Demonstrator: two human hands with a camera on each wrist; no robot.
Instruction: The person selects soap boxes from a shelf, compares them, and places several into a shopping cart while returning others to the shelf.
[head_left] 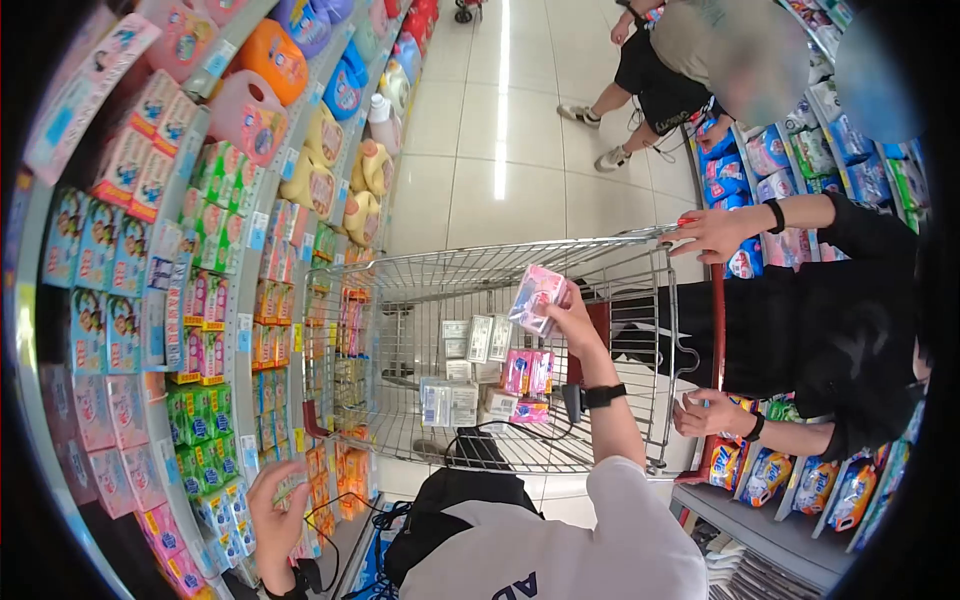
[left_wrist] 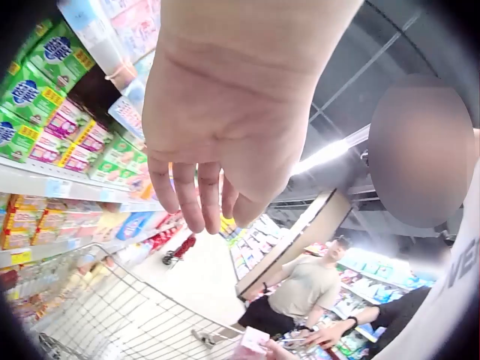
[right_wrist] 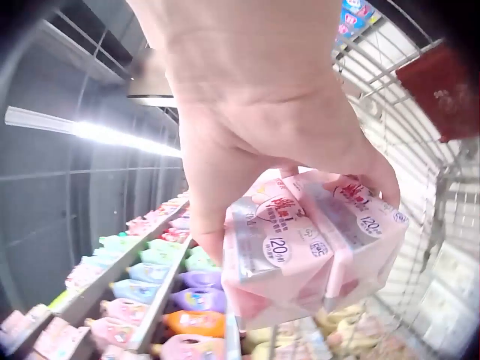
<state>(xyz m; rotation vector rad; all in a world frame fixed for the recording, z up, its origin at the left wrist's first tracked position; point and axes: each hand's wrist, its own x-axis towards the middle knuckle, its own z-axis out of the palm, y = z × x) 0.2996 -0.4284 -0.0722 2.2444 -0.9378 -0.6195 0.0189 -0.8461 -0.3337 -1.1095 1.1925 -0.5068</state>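
Observation:
My right hand (head_left: 573, 322) grips a pink-and-white soap pack (head_left: 537, 300) above the shopping cart (head_left: 400, 262). In the right wrist view the soap appears as two wrapped bars (right_wrist: 279, 247) side by side, printed "120", with thumb and fingers around their sides. Inside the cart lie several white-and-grey packs (head_left: 448, 402) and bright pink packs (head_left: 528, 372). Beside the left shelf my left hand (head_left: 276, 520) is raised. The left wrist view shows its palm (left_wrist: 225, 127) holding nothing, fingers relaxed and slightly bent.
Shelves of boxed soap (head_left: 205, 410) and detergent bottles (head_left: 272, 65) line the left side. A person in black (head_left: 820, 320) stands at the cart's handle (head_left: 718, 330), hands close to it. Another person in black shorts (head_left: 660, 80) stands farther along the aisle, near shelves of bagged detergent (head_left: 765, 475).

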